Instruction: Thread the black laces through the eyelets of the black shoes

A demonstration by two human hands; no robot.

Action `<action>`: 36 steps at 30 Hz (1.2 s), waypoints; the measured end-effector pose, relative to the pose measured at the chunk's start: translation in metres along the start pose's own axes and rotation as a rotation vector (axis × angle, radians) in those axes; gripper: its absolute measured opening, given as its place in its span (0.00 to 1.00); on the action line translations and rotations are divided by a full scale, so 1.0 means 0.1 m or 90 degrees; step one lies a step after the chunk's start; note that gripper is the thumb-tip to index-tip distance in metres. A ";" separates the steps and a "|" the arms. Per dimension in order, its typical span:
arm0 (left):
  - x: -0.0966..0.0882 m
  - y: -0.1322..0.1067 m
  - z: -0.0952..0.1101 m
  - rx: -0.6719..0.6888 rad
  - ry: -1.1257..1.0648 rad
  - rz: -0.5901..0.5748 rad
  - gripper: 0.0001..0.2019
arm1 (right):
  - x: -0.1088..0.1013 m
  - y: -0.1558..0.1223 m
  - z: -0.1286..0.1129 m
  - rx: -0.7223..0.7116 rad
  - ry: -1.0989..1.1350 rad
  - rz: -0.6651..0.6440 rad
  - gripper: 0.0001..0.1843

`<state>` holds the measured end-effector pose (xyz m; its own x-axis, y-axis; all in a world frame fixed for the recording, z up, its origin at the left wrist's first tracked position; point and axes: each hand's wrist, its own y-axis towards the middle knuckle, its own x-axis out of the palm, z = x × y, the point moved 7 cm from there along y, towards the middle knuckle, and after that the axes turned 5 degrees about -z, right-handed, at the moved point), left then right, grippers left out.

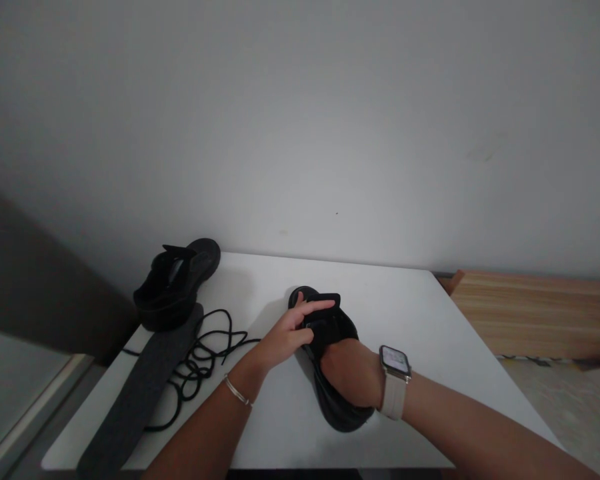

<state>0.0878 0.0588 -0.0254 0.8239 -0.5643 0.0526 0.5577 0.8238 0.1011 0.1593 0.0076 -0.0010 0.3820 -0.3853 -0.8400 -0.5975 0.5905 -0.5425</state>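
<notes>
The black shoe [330, 360] lies on its side near the front of the white desk [405, 300], toe pointing away, and both hands are on it. The right hand [353, 370] is pushed down inside the shoe's opening, so whether it is clenched or spread in there I cannot tell; only the wrist with its pale watch [395, 363] shows. The left hand [290, 333] is loosely open, fingers [317, 308] stretched along the tongue flap, pressing it rather than gripping it. The worry, as I see it, is that the shoe is steadied only from inside: a hard pull on the tongue could roll it off its side or slide it towards the desk's near edge, which is close. To the left a loose black lace [205, 353] sprawls in loops just beside a long dark insole [140, 387], which overhangs the front edge; a sweep of the left forearm could snag the lace and drag the insole off. The second shoe [177, 283] sits at the far left corner, close to that edge too.
</notes>
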 end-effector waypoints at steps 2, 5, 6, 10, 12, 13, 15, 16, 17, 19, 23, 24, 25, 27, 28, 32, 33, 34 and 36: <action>0.00 0.00 0.01 0.007 0.002 -0.002 0.37 | -0.02 -0.02 0.01 0.015 -0.015 -0.020 0.12; 0.00 0.01 0.01 0.012 0.015 -0.005 0.36 | -0.10 -0.07 0.01 0.037 -0.032 -0.005 0.16; 0.00 0.01 0.01 0.010 0.021 -0.005 0.36 | -0.13 -0.09 0.01 0.047 -0.034 0.008 0.17; 0.02 0.01 0.01 -0.014 0.027 0.001 0.36 | -0.12 -0.08 0.02 0.093 -0.034 0.034 0.19; 0.04 0.01 0.02 -0.023 0.021 0.001 0.37 | -0.08 -0.05 0.02 0.102 -0.031 0.033 0.19; 0.05 0.01 0.03 -0.023 0.018 -0.001 0.37 | -0.06 -0.03 0.02 0.105 -0.028 0.033 0.19; 0.07 0.02 0.04 -0.015 0.018 -0.006 0.37 | -0.03 -0.01 0.03 0.109 -0.022 0.036 0.18; 0.07 0.02 0.05 -0.007 0.021 -0.008 0.36 | -0.01 0.00 0.03 0.110 -0.019 0.039 0.18; 0.06 0.02 0.05 0.001 0.026 -0.008 0.36 | 0.00 0.01 0.03 0.110 -0.017 0.042 0.17; 0.04 0.03 0.05 0.017 0.044 -0.005 0.35 | 0.01 0.02 0.03 0.105 -0.016 0.051 0.18; 0.01 0.03 0.05 0.034 0.096 -0.001 0.32 | 0.03 0.02 0.04 0.081 -0.016 0.079 0.18; 0.01 0.03 0.05 0.036 0.105 0.001 0.30 | 0.02 -0.01 0.04 0.070 -0.017 0.084 0.18; 0.00 0.03 0.06 0.041 0.112 0.005 0.27 | 0.00 -0.05 0.05 0.053 -0.012 0.091 0.16; 0.00 0.03 0.10 0.056 0.119 0.014 0.21 | -0.08 -0.18 0.08 0.005 0.033 0.126 0.11; 0.00 0.03 0.12 0.069 0.121 0.018 0.17 | -0.14 -0.27 0.12 -0.019 0.078 0.161 0.08; 0.01 0.01 0.18 0.123 0.098 0.031 0.08 | -0.32 -0.67 0.48 -0.001 0.301 0.422 0.09; 0.02 0.00 0.18 0.134 0.081 0.035 0.09 | -0.28 -0.74 0.59 0.024 0.344 0.478 0.09; 0.03 -0.01 0.18 0.145 0.063 0.039 0.09 | -0.20 -0.77 0.67 0.053 0.389 0.514 0.09; 0.05 -0.04 0.17 0.166 0.039 0.047 0.10 | 0.05 -0.73 0.76 0.092 0.502 0.506 0.13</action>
<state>0.0880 0.0521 -0.0087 0.8702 -0.4925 0.0097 0.4582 0.8165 0.3514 0.2584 0.0167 0.0337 -0.6530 -0.1729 -0.7374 -0.3651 0.9249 0.1064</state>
